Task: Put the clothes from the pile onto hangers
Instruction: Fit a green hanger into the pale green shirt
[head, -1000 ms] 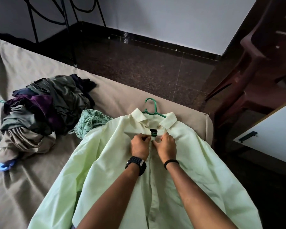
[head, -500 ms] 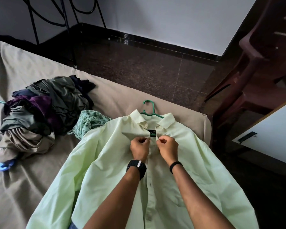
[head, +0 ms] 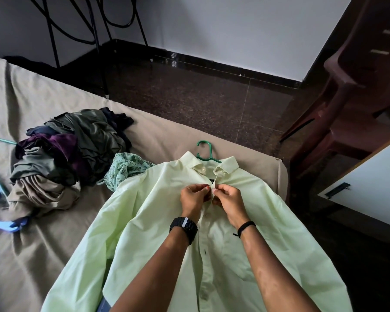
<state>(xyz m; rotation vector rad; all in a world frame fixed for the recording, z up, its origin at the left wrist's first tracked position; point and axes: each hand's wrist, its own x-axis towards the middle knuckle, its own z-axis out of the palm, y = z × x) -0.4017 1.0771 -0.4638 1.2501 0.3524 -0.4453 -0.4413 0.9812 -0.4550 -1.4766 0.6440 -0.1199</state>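
head view, left to right: blue hangers [head: 7, 224] lie at the left edge of the bed [head: 32, 91], spare and within reach, likely for the garments yet to be hung. just right of them sits the pile of clothes [head: 68, 156], dark green, purple and grey pieces bunched together, with a patterned teal garment [head: 124, 167] at its right side touching the shirt's shoulder. the pale green shirt [head: 153, 221] is spread face up across the bed's near corner, probably so the flat surface carries its weight while the front is fastened. the green hanger [head: 206, 152] is already inside it; only the hook shows, poking out past the collar. the left hand [head: 193, 200], with a black watch on the wrist, has its fingers curled and pinches the left front edge of the shirt just below the collar. the right hand [head: 229, 200], a thin black band at its wrist, pinches the facing edge, thumb and fingertips meeting the left hand's over the placket. both forearms reach forward over the shirt, wrists bent down. it looks like an upper button is being done up so the shirt stays on the hanger. right of the bed stands a dark red chair [head: 356, 91].
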